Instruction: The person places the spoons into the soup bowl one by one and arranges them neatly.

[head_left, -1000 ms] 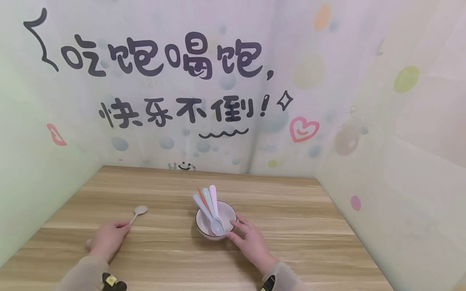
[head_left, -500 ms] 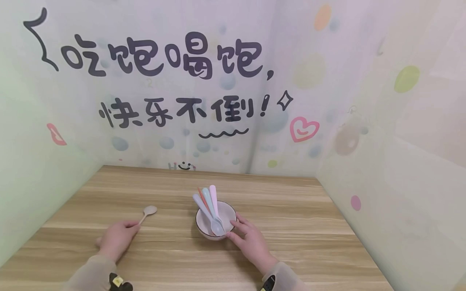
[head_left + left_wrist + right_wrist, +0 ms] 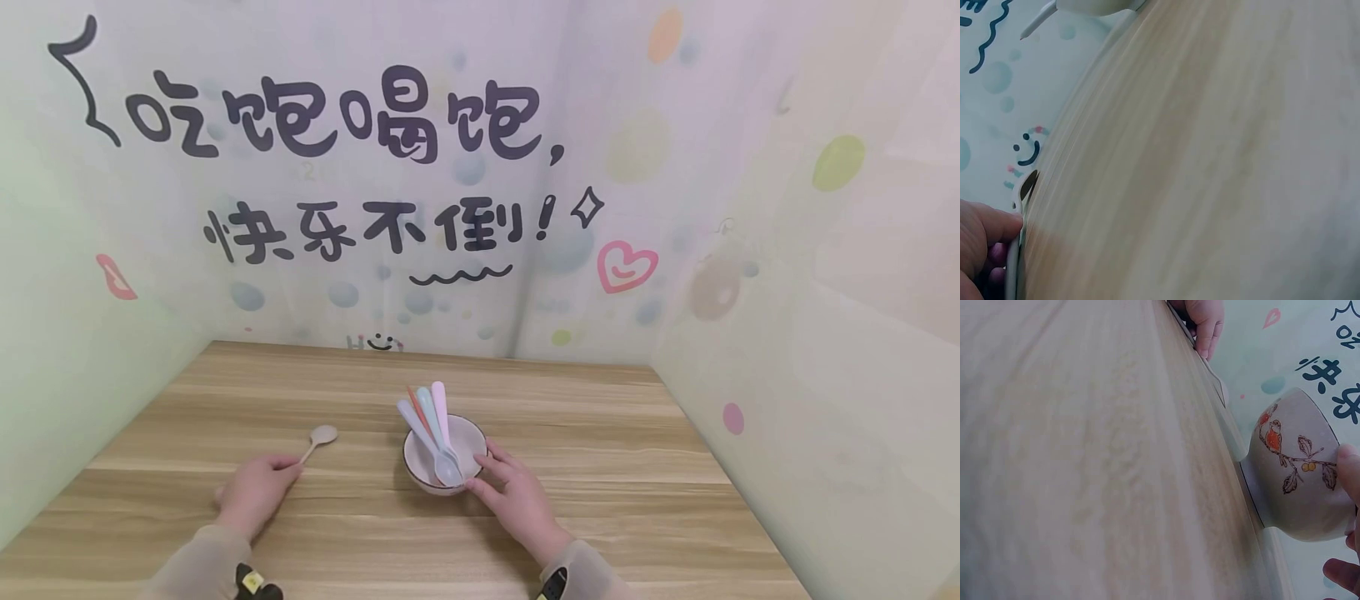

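A beige spoon point(image 3: 324, 434) lies low over the tabletop at left, its bowl end pointing away. My left hand point(image 3: 258, 496) pinches it by the handle; the spoon point(image 3: 1027, 184) shows edge-on in the left wrist view. Mid-table stands a white bowl point(image 3: 470, 442) with a dark rim, its outer wall painted with a bird on a branch in the right wrist view. My right hand point(image 3: 521, 508) grips the bowl's right side at the rim. Several spoons lean inside it: a lavender spoon point(image 3: 447, 471) in front, then teal point(image 3: 425, 400), orange and pink handles.
The wood-grain table point(image 3: 360, 550) reaches back to a wall point(image 3: 337, 308) printed with dark characters and bubbles. Pale panels border it on the left and on the right point(image 3: 825, 400). A stretch of tabletop separates the held spoon from the bowl.
My left hand has slid steadily to the right with the beige spoon, nearer the bowl. The right hand, the bowl and its spoons have stayed put.
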### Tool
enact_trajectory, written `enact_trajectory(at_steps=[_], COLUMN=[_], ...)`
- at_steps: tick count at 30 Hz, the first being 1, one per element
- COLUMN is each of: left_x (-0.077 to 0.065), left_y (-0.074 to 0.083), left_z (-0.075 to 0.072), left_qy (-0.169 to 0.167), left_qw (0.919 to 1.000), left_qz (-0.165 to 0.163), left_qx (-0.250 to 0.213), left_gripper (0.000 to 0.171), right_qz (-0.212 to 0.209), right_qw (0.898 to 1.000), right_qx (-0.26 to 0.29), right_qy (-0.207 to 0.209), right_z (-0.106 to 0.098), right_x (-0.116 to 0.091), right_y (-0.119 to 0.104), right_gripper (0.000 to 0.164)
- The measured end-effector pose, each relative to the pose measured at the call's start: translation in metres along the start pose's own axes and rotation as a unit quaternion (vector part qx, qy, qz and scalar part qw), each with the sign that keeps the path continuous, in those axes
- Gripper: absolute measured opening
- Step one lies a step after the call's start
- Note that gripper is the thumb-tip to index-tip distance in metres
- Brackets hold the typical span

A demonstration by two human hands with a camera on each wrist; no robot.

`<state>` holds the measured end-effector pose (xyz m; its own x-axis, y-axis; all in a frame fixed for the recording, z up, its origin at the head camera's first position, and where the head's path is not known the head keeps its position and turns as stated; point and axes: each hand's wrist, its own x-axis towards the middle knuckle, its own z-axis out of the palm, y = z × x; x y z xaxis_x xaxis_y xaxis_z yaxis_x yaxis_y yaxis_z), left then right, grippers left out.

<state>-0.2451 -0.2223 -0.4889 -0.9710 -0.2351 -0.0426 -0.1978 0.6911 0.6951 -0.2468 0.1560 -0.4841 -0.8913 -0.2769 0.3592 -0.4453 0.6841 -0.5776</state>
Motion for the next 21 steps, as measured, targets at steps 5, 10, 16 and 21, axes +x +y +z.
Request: enact_trajectory(at_steps=[5,10,16,21], left_x=[0.0,-0.001,-0.002,-0.003], left_y=[0.003,0.005,0.009,0.013], left_z=[0.004,0.008,0.012,0.016], left_qy=[-0.005,-0.006,-0.006,-0.007], left_qw=[1.0,1.0,0.9999,0.9998], left_qz=[-0.001,0.003,0.014,0.019], left_qx=[-0.002,-0.004,-0.004,-0.004], left_gripper=[0.036,0.035,0.034,0.032], right_qz=[0.005,0.005,0.006,0.009], right_qw=[1.0,1.0,1.0,1.0], right_qx=[-0.002,-0.003,-0.002,-0.006], right_qy=[-0.002,-0.003,-0.006,-0.007], right_z=[0.0,0.0,0.0,0.0], right_x=[0.0,0.001,0.001,0.001], right_y=[0.0,0.0,0.001,0.001], right_gripper=[0.052,0.054,0.055,0.056])
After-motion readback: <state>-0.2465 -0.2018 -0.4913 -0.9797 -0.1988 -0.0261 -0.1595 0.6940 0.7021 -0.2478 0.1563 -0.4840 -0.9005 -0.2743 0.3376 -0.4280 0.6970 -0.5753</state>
